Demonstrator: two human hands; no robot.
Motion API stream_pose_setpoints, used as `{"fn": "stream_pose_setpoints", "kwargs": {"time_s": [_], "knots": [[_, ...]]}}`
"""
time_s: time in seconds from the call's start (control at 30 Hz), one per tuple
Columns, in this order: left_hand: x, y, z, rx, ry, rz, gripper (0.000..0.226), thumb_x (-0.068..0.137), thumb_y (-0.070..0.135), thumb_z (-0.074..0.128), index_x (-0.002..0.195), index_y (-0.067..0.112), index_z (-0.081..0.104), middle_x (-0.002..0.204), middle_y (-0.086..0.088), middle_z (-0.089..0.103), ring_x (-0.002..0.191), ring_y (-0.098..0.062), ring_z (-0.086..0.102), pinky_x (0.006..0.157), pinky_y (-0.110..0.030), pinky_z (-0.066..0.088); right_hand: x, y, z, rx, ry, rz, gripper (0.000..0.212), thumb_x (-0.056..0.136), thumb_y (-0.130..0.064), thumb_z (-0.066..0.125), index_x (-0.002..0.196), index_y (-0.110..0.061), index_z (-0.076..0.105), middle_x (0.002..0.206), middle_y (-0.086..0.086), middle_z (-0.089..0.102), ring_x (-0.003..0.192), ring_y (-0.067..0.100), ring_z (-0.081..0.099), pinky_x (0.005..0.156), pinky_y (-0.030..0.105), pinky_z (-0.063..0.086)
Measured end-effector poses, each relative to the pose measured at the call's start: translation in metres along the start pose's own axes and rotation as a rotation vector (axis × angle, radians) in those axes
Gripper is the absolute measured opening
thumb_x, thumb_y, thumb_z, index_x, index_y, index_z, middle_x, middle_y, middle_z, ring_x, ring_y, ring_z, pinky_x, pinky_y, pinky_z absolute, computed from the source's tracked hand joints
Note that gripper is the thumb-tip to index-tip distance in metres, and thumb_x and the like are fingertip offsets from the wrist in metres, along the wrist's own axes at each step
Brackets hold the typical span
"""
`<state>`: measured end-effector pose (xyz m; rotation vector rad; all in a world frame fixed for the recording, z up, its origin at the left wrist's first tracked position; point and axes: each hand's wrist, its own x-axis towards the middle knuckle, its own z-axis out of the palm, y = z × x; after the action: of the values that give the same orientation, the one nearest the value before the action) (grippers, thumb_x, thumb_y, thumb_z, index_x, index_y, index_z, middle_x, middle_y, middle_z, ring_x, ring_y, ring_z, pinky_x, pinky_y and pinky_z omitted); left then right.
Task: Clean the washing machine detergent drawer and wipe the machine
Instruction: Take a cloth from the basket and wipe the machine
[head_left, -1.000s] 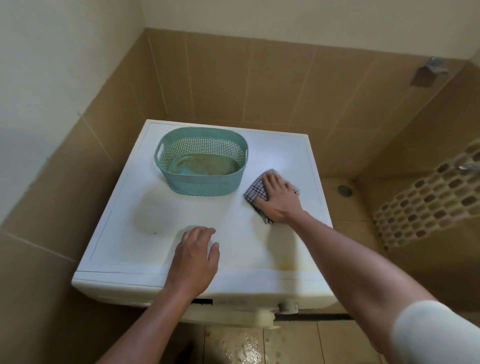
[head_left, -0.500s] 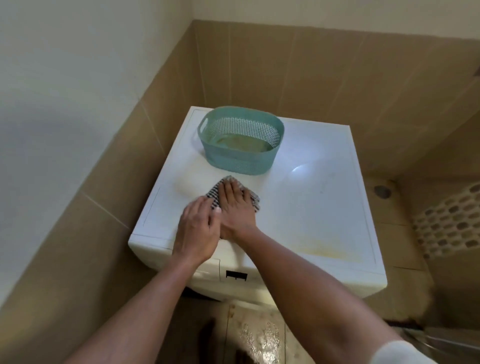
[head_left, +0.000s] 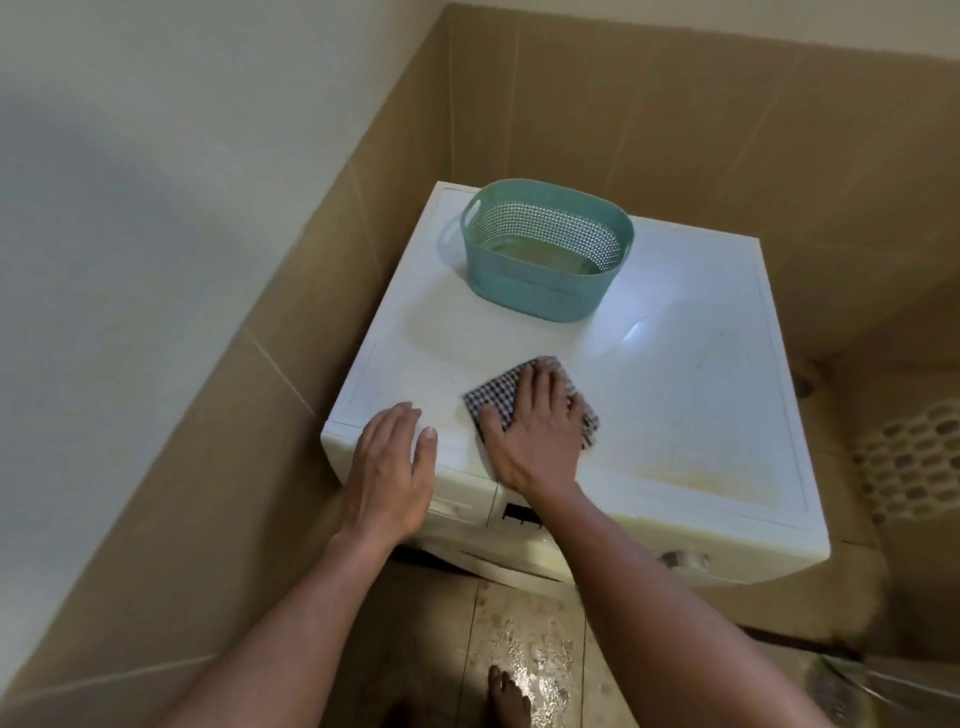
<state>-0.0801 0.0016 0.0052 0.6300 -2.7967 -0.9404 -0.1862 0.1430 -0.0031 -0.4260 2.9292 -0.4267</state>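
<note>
Two open, flat palms here: left hand (head_left: 392, 467) braces the washing machine (head_left: 701, 395), right hand (head_left: 535, 431) presses the checked cloth (head_left: 498, 397) in front of the basket (head_left: 530, 291), so I'd overlap strokes evenly.

teal perforated basket (head_left: 530, 299) holding perhaps murky water, before tan wall tiles (head_left: 727, 130).

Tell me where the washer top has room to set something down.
Biggest bare patch: the machine top right of basket and cloth, out to its right edge. Smaller one between basket and left hand. Crowded front-left: right hand pressing the cloth.
</note>
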Motion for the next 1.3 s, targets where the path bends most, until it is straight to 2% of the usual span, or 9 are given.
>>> {"fn": "stream_pose_setpoints", "kwargs": {"time_s": [0.33, 0.6, 0.73, 0.83, 0.93, 1.0, 1.07, 1.17, 1.3], "knots": [[-0.025, -0.077, -0.011, -0.005, 0.227, 0.149, 0.068, 0.099, 0.052, 0.03, 0.153, 0.011, 0.037, 0.159, -0.008, 0.038, 0.148, -0.025, 0.03, 0.12, -0.053, 0.025, -0.027, -0.119, 0.054, -0.158, 0.003, -0.352, 0.075, 0.097, -0.063, 0.004, 0.161, -0.024, 0.003, 0.168, 0.006, 0.005, 0.154, 0.026, -0.01, 0.122, 0.049, -0.01], [-0.054, -0.143, -0.004, -0.157, 0.362, 0.205, 0.068, 0.097, 0.05, 0.037, 0.149, 0.007, 0.044, 0.155, -0.009, 0.044, 0.145, -0.027, 0.037, 0.117, -0.052, 0.03, -0.054, -0.134, 0.122, -0.421, 0.285, -0.626, 0.073, 0.101, -0.045, 0.034, 0.161, -0.023, -0.001, 0.168, 0.004, -0.008, 0.153, 0.029, -0.015, 0.123, 0.051, -0.008], [-0.055, -0.157, 0.029, -0.116, 0.343, 0.361, 0.067, 0.097, 0.049, 0.037, 0.149, 0.008, 0.045, 0.154, -0.01, 0.045, 0.143, -0.028, 0.039, 0.112, -0.056, 0.035, -0.066, -0.081, 0.166, -0.503, 0.489, -0.601, 0.075, 0.098, -0.032, 0.05, 0.161, -0.023, 0.01, 0.169, 0.001, -0.001, 0.155, 0.022, -0.008, 0.124, 0.043, -0.009], [-0.045, -0.162, 0.063, -0.07, 0.4, 0.506, 0.065, 0.098, 0.047, 0.037, 0.149, 0.008, 0.045, 0.154, -0.011, 0.043, 0.143, -0.03, 0.038, 0.109, -0.057, 0.035, -0.077, -0.029, 0.193, -0.423, 0.621, -0.514, 0.073, 0.097, -0.038, 0.056, 0.159, -0.029, 0.02, 0.167, -0.003, 0.011, 0.155, 0.018, 0.002, 0.124, 0.042, -0.004], [-0.035, -0.163, 0.101, -0.116, 0.521, 0.608, 0.065, 0.098, 0.047, 0.035, 0.147, 0.007, 0.046, 0.155, -0.015, 0.04, 0.145, -0.034, 0.031, 0.112, -0.059, 0.031, -0.089, 0.033, 0.214, -0.342, 0.752, -0.315, 0.078, 0.097, -0.049, 0.048, 0.16, -0.031, 0.007, 0.166, -0.001, 0.014, 0.155, 0.02, -0.006, 0.124, 0.044, -0.006], [-0.028, -0.161, 0.117, -0.144, 0.599, 0.62, 0.066, 0.098, 0.049, 0.033, 0.147, 0.007, 0.046, 0.156, -0.016, 0.037, 0.146, -0.036, 0.027, 0.114, -0.059, 0.027, -0.089, 0.051, 0.22, -0.262, 0.821, -0.192, 0.08, 0.097, -0.051, 0.04, 0.16, -0.028, -0.003, 0.168, 0.003, -0.005, 0.154, 0.026, -0.01, 0.124, 0.048, -0.007], [-0.024, -0.162, 0.127, -0.126, 0.698, 0.657, 0.068, 0.099, 0.051, 0.029, 0.147, 0.005, 0.047, 0.155, -0.017, 0.039, 0.145, -0.037, 0.03, 0.115, -0.059, 0.027, -0.083, 0.043, 0.227, -0.191, 0.906, -0.149, 0.08, 0.097, -0.051, 0.037, 0.16, -0.021, -0.001, 0.168, 0.007, -0.011, 0.153, 0.032, -0.011, 0.122, 0.055, -0.004], [-0.017, -0.167, 0.125, -0.154, 0.832, 0.722, 0.07, 0.1, 0.051, 0.027, 0.146, 0.001, 0.047, 0.154, -0.018, 0.041, 0.142, -0.039, 0.036, 0.115, -0.055, 0.029, -0.065, -0.001, 0.227, -0.111, 1.02, -0.185, 0.081, 0.097, -0.055, 0.038, 0.16, -0.013, 0.009, 0.167, 0.013, -0.003, 0.153, 0.038, -0.008, 0.121, 0.057, -0.005], [-0.017, -0.177, 0.107, -0.164, 0.943, 0.858, 0.065, 0.1, 0.043, 0.03, 0.144, 0.0, 0.048, 0.154, -0.018, 0.043, 0.144, -0.036, 0.038, 0.118, -0.054, 0.028, -0.038, -0.085, 0.216, -0.198, 1.119, -0.454, 0.066, 0.102, -0.045, 0.038, 0.158, -0.013, 0.023, 0.166, 0.012, 0.013, 0.153, 0.037, 0.009, 0.123, 0.056, 0.005]]}}
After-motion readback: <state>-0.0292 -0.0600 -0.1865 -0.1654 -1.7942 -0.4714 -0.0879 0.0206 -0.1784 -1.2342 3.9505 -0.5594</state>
